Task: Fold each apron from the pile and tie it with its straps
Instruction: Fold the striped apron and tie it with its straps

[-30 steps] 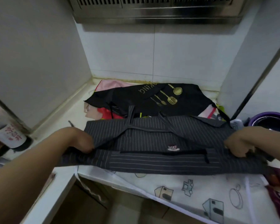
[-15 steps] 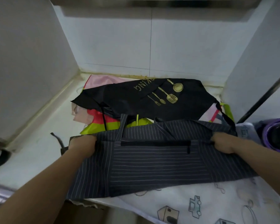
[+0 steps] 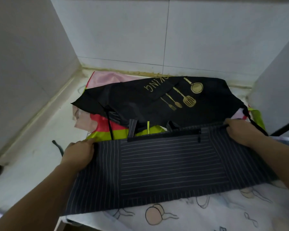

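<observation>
Striped apron lies flat on the surface, in front of you. Its long axis runs left to right and spans the gap between your hands.

Left hand: grip clamped on the far left corner, fingers curled over the edge. Right hand: grip clamped the same way on the far right corner, set a little farther from you. From both grips the cloth runs back toward you, and its near edge rests on a white printed cloth.

Judgement: the next fold goes along the long axis, one end carried across to the other. The hands are well apart and neither is better placed.

Look: dark grey with thin pale pinstripes. The centre panel is striped lengthwise and the ends crosswise, with a black band along the far edge. A dark strap trails just left of the left hand. The black apron tops the pile just beyond the far edge.
</observation>
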The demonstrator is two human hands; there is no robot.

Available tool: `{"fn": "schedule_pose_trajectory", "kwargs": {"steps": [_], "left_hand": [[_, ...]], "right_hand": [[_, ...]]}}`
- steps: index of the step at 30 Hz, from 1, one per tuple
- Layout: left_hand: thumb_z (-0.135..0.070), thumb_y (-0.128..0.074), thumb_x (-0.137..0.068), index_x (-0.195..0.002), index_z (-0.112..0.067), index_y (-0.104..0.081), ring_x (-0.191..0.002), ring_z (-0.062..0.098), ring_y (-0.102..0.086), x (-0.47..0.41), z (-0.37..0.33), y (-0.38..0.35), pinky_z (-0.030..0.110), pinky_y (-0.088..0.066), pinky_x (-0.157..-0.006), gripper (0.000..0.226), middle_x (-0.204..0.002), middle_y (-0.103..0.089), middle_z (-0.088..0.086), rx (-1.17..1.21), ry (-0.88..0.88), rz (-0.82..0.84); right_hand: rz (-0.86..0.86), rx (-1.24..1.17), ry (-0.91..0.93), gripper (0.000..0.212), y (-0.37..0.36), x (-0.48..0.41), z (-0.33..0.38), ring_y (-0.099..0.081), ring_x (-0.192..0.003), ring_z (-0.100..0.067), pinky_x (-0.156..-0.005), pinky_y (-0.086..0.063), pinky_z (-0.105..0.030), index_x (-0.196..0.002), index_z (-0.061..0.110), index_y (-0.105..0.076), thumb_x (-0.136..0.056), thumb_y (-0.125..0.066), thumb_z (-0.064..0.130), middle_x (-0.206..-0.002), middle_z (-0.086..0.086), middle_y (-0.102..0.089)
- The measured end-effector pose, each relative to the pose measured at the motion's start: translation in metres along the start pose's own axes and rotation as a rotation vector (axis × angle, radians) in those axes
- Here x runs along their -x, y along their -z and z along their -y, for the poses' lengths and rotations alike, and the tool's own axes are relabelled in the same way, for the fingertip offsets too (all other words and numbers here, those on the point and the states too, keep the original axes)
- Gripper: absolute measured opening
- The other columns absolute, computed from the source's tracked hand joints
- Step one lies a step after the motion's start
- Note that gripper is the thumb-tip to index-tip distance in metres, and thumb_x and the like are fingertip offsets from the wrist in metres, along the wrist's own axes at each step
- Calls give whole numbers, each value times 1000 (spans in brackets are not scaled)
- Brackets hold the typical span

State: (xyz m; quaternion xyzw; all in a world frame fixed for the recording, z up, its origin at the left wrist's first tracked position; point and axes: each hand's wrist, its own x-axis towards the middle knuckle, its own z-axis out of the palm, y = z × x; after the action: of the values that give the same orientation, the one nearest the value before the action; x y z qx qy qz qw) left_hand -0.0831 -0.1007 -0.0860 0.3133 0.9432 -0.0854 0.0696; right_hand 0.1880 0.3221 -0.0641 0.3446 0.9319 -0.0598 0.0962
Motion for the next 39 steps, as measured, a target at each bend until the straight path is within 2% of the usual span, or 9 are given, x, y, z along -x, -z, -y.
{"fn": "schedule_pose_trajectory", "kwargs": {"steps": [7,12,15,18,21,24,29,32,39], "left_hand": [[-23,-39,-93,-126,-16,-49,-111,23,-53,-9,-9,-15,38,-35,-95,35,-119,-58,3,-91,163,9],[-16,-36,-93,-134,-15,-44,-128,28,-41,-7,-8,-19,54,-14,-113,41,-130,-52,6,-106,270,45],[-7,-48,-84,-126,-10,-52,-120,37,-42,-7,-21,-8,65,-8,-110,42,-122,-51,15,-13,287,-112],[-9,-63,-73,-111,-12,-61,-114,37,-50,0,-68,3,69,-18,-107,39,-116,-55,14,118,7,-358],[-27,-47,-81,-113,-22,-59,-118,25,-49,23,-132,0,67,-19,-108,34,-119,-55,3,251,-295,-406],[-43,-35,-90,-128,-26,-51,-131,27,-45,35,-168,-24,67,-19,-108,45,-136,-51,4,212,-334,-238],[-50,-22,-96,-142,-24,-38,-136,31,-38,36,-176,-51,64,-16,-104,55,-148,-41,9,152,-277,-121],[-51,-7,-99,-145,-25,-31,-138,28,-28,37,-176,-53,63,-12,-107,58,-150,-38,9,167,-245,-104],[-53,-6,-99,-146,-25,-27,-138,27,-26,36,-177,-54,61,-12,-107,59,-150,-37,8,164,-202,-113]], "right_hand": [[102,-41,-33,25,-4,-17,7,-60,-94,-32,-79,-41,-34,-117,5,-52,-99,-36,13,-106,-21,-64],[164,-99,-49,21,5,-25,-2,-58,-87,-29,-76,-42,-34,-94,11,-49,-98,-45,31,-95,-16,-64],[206,-68,-93,36,14,-29,-7,-55,-78,-21,-72,-42,-33,-79,16,-53,-91,-52,49,-80,-5,-57],[255,-34,-134,49,18,-29,-4,-57,-80,-19,-72,-43,-32,-76,18,-55,-80,-52,67,-83,-4,-58],[355,-14,-182,82,21,-32,-10,-56,-104,-24,-90,-43,-33,-110,11,-62,-68,-48,80,-124,-14,-55],[500,26,-193,116,28,-31,-16,-41,-130,-29,-113,-26,-37,-145,24,-36,-52,-40,93,-151,-13,-29],[499,-160,-311,79,40,-34,-30,-38,-132,-29,-110,-31,-34,-140,9,-41,-81,-58,58,-149,-17,-33],[242,-560,-337,14,31,-42,-41,-51,-110,-25,-103,-39,-36,-90,15,-71,-79,-75,22,-133,-18,-51],[-214,-576,-414,22,11,-36,-38,-48,-124,-30,-101,-37,-33,-106,1,-68,-87,-66,12,-126,-16,-59]]}}
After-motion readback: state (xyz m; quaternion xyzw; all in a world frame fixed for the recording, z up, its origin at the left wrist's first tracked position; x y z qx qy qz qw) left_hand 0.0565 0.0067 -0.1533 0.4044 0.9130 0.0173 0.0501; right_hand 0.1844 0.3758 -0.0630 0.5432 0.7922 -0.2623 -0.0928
